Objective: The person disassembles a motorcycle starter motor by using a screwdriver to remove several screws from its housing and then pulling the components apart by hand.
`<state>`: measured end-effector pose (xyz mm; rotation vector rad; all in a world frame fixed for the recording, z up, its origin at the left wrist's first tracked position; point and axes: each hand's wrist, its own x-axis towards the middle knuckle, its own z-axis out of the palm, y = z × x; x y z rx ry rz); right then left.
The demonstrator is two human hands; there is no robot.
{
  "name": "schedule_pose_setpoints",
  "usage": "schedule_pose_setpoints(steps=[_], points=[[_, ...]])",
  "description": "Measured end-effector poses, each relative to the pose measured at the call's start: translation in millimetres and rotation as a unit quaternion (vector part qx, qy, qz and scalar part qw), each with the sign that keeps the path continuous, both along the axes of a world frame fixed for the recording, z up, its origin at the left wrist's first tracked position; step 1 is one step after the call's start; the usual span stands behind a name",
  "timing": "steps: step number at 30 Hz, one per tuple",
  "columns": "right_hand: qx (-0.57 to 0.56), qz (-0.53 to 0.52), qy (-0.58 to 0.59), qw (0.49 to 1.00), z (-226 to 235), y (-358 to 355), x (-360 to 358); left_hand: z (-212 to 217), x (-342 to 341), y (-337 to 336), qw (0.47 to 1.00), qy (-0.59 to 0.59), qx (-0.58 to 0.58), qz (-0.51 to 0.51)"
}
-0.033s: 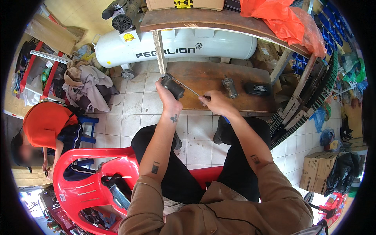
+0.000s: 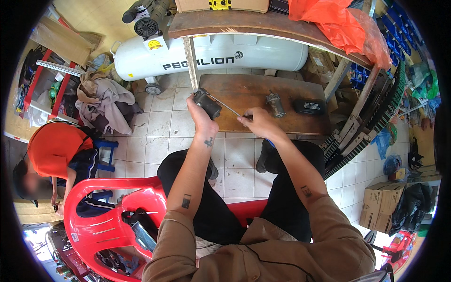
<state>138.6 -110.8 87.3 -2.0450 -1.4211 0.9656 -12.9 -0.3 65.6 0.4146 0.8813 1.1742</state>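
Observation:
My left hand [image 2: 203,123] is wrapped round a small dark cylindrical motor [image 2: 206,104], held above the near left part of the low wooden table [image 2: 235,89]. My right hand [image 2: 261,123] grips the dark handle of a screwdriver [image 2: 227,108]. Its long thin shaft slants up and left, with the tip at the motor's upper end; whether it sits in a screw is too small to tell. A second, similar grimy metal motor [image 2: 275,105] stands on the table beyond my right hand. Right of it lies a black case [image 2: 308,106].
A wooden shelf [image 2: 263,24] overhangs the table's far side, before a white compressor tank [image 2: 141,57]. A red plastic chair [image 2: 87,197] stands at my left, near a person in orange [image 2: 58,148]. Metal rails [image 2: 361,122] lean at the right; cardboard boxes [image 2: 381,207] sit lower right.

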Motion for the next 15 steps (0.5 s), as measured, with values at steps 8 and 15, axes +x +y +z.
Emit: schedule_pose_setpoints(steps=[8,15], points=[[0.039,-0.046,0.001,0.998,-8.3,2.4,-5.8,-5.3,-0.4,2.1,1.000,-0.015,0.001,-0.001],[0.019,-0.017,-0.008,1.000,-9.1,2.6,2.7,0.6,1.2,-0.2,1.000,-0.025,0.002,0.005]])
